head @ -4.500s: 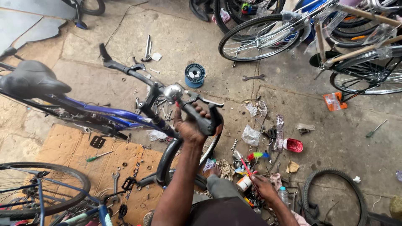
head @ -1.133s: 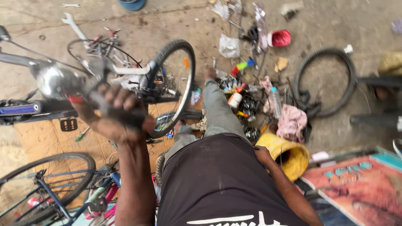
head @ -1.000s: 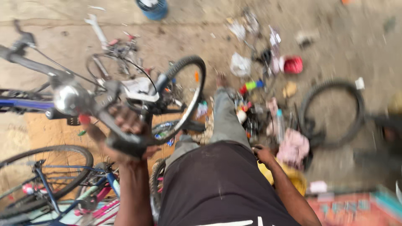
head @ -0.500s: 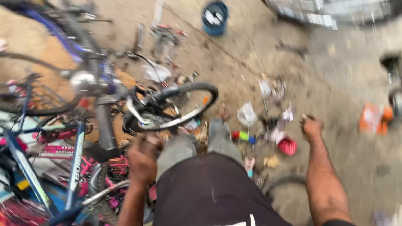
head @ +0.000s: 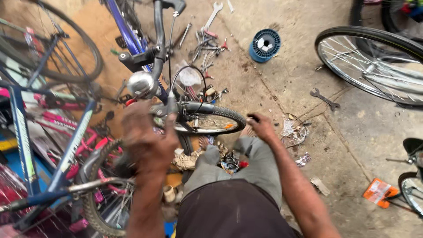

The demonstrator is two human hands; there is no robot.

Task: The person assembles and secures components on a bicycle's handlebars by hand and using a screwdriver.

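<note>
From the head view, the left hand (head: 147, 143) was clamped around the handlebar grip (head: 132, 161) of the blue bicycle (head: 132, 39), which stood over the person's knees with its front wheel (head: 207, 119) turned sideways. The right hand (head: 261, 127) hung loosely curled and empty beside the tyre. Steadying the bike seemed the step in hand; next, the free fingers needed a firm hold on the wheel.

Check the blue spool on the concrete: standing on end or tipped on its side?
On end: the blue spool shows its round flange and centre hole facing up.
</note>
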